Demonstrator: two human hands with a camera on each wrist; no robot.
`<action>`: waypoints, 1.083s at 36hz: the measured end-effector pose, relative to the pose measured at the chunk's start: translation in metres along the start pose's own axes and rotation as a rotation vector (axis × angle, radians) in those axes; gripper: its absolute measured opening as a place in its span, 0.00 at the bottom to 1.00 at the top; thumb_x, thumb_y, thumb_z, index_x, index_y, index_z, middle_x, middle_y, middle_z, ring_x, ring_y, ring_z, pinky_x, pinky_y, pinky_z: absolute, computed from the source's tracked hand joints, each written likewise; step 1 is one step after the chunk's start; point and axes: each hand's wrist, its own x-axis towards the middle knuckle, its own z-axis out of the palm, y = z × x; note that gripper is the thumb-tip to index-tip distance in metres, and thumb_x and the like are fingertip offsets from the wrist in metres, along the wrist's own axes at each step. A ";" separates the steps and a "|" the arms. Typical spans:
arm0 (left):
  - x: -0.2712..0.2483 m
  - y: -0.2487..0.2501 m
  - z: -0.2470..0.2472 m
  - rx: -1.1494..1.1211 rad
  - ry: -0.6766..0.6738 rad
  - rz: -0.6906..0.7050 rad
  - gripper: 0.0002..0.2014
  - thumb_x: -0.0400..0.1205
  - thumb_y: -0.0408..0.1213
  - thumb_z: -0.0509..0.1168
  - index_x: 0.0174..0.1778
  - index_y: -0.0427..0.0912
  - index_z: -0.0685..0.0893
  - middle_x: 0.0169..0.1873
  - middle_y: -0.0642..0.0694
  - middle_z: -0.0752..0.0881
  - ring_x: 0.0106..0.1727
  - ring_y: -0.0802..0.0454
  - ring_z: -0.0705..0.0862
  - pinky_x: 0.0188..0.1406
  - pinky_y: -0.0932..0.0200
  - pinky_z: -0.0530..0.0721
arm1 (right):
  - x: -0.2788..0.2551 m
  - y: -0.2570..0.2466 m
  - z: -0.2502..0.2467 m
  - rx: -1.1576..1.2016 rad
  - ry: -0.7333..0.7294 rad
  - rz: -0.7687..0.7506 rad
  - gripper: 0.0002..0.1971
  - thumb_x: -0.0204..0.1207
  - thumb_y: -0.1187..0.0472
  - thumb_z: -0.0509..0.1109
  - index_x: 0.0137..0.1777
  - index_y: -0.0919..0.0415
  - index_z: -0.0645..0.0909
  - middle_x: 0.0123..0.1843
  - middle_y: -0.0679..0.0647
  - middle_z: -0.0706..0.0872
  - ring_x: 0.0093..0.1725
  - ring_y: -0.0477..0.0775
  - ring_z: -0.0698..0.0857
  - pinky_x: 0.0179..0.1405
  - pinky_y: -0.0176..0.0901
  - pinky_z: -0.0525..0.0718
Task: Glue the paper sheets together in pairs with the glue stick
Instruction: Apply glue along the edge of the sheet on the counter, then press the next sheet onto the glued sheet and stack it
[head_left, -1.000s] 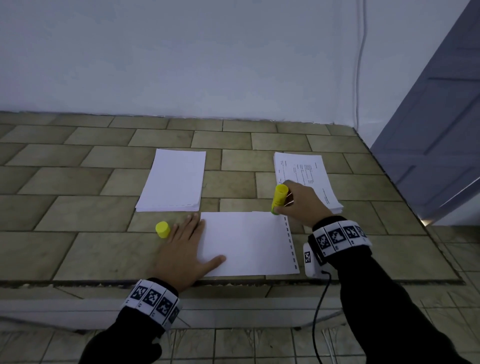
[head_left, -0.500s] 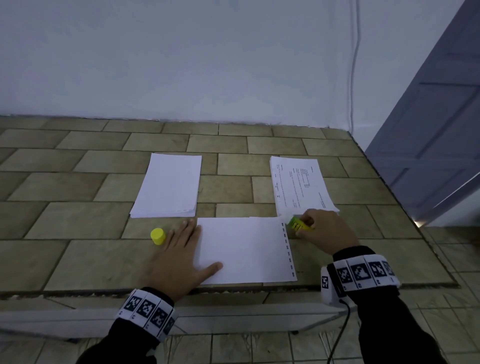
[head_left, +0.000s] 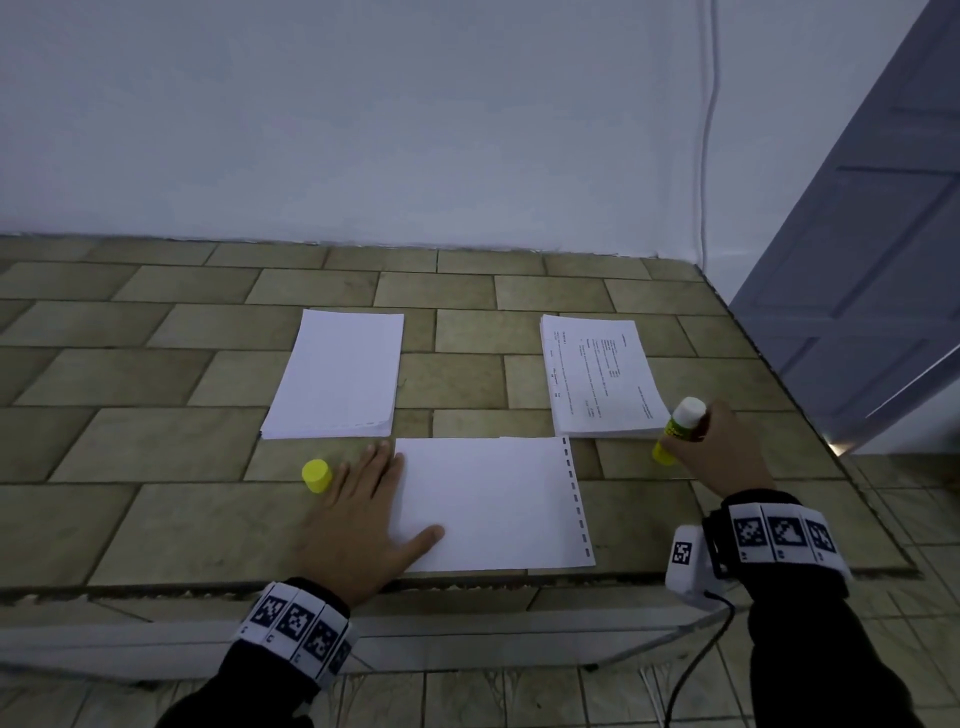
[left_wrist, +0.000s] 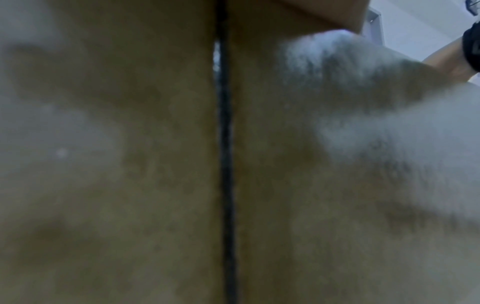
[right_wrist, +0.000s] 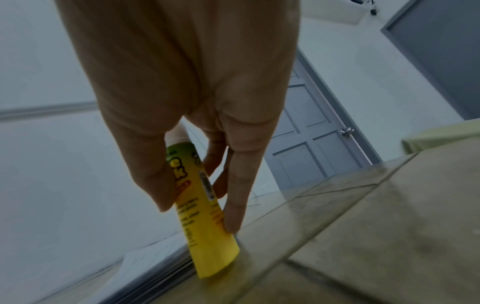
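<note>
Left hand (head_left: 358, 525): flat, fingers straight, pressing the near-left edge of the loose sheet (head_left: 493, 501) on the tiled counter (head_left: 156, 519).
Right hand (head_left: 719, 449): fingers and thumb wrapped round the glue stick (head_left: 678, 428).
Glue stick: uncapped, tilted, yellow base touching the counter just beside the printed stack (head_left: 597, 374).
Cap (head_left: 317, 474): yellow, just left of the left hand.
Blank stack (head_left: 337, 371): beyond the cap.
Left wrist view: blurred, shows little.
</note>
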 end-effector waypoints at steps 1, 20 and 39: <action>0.000 0.000 0.000 0.001 -0.005 0.001 0.58 0.70 0.82 0.33 0.86 0.41 0.56 0.86 0.46 0.53 0.86 0.53 0.47 0.83 0.54 0.37 | 0.002 0.002 0.001 0.007 0.005 0.006 0.18 0.72 0.64 0.78 0.54 0.68 0.73 0.48 0.62 0.80 0.45 0.59 0.77 0.41 0.46 0.71; 0.000 0.001 0.000 -0.029 -0.013 -0.007 0.57 0.70 0.80 0.29 0.86 0.40 0.50 0.86 0.45 0.51 0.86 0.51 0.48 0.83 0.52 0.40 | -0.033 -0.060 0.040 -0.209 -0.266 -0.160 0.09 0.78 0.61 0.70 0.36 0.60 0.77 0.38 0.53 0.82 0.38 0.48 0.79 0.37 0.36 0.75; -0.002 -0.001 -0.002 -0.183 0.060 -0.010 0.56 0.69 0.82 0.32 0.86 0.46 0.50 0.83 0.56 0.47 0.82 0.63 0.44 0.82 0.60 0.39 | 0.026 -0.081 0.071 -0.519 -0.201 -0.052 0.22 0.79 0.50 0.70 0.65 0.64 0.73 0.66 0.62 0.75 0.67 0.62 0.76 0.66 0.55 0.79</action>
